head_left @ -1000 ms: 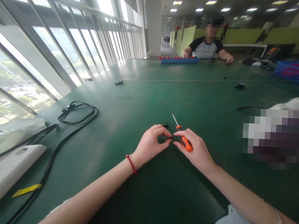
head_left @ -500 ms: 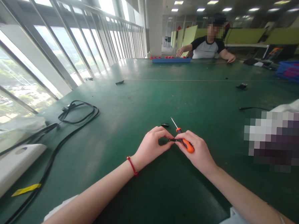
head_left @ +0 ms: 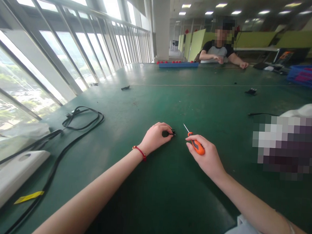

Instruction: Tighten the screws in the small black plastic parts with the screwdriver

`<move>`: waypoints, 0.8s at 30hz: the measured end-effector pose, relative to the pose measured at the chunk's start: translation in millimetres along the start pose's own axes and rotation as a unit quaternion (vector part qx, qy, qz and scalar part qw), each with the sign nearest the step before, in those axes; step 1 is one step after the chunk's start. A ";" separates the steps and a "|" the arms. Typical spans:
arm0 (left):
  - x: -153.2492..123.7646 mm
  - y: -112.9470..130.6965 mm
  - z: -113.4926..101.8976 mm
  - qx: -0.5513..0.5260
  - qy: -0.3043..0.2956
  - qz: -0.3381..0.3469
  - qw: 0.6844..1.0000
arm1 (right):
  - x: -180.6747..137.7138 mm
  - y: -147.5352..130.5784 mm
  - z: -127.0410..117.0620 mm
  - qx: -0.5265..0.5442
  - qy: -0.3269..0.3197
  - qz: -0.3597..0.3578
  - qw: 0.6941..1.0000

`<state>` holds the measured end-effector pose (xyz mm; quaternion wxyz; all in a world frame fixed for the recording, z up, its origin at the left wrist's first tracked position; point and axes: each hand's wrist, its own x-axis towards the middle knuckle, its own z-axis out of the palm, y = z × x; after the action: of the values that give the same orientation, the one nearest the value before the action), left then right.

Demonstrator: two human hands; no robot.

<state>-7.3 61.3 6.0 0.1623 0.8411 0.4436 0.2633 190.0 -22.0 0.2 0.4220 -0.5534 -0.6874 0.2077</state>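
In the head view my left hand [head_left: 157,135], a red bracelet at its wrist, is at the middle of the green table [head_left: 131,185]. Its thumb and fingertips are closed at a small black part [head_left: 173,132] by the tabletop. Whether a second black piece is pinched there too, I cannot tell. To the right, my right hand [head_left: 205,155] is wrapped round the orange and black handle of a screwdriver [head_left: 197,147]. The metal shaft points away, up and to the left, clear of the black part. The right thumb and forefinger are apart at the front.
A black cable [head_left: 62,157] and a white case-like object [head_left: 13,183] lie at left. Across the table a person [head_left: 218,52] sits near a blue tray [head_left: 178,65] with red pieces. A blue basket [head_left: 306,76] stands far right. Small black parts [head_left: 125,87] lie farther back.
My hands have parted. The left moved left and away, to the black part that lay on the table; the right drew slightly right with the screwdriver. The person opposite pulled one hand back from the tray.
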 end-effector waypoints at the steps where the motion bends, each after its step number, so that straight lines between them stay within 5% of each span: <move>1: -0.2 -0.3 0.1 -0.002 0.006 -0.004 1.000 | 0.1 0.1 -0.1 0.001 -0.002 0.000 1.000; 4: -10.6 -6.7 -12.2 -0.007 0.048 -0.037 0.998 | 0.2 0.1 -0.3 0.008 -0.008 0.007 1.000; 8: -44.5 -34.2 -57.2 0.037 0.117 -0.135 0.983 | 0.2 -0.6 0.3 0.014 -0.015 0.021 1.000; 13: -92.4 -72.9 -112.6 0.172 0.171 -0.305 0.921 | 0.8 -1.6 1.1 0.013 -0.013 0.027 0.999; 18: -115.7 -86.7 -126.1 0.223 0.163 -0.380 0.883 | 0.6 -1.0 0.0 0.011 -0.018 0.032 0.999; 24: -122.0 -89.5 -136.9 0.181 0.158 -0.395 0.887 | 0.1 -1.1 -1.5 0.008 -0.016 0.031 0.999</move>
<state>-203.9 14.7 34.9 0.0257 0.5587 0.7987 0.2221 190.5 -22.5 1.8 0.4081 -0.5679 -0.6749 0.2352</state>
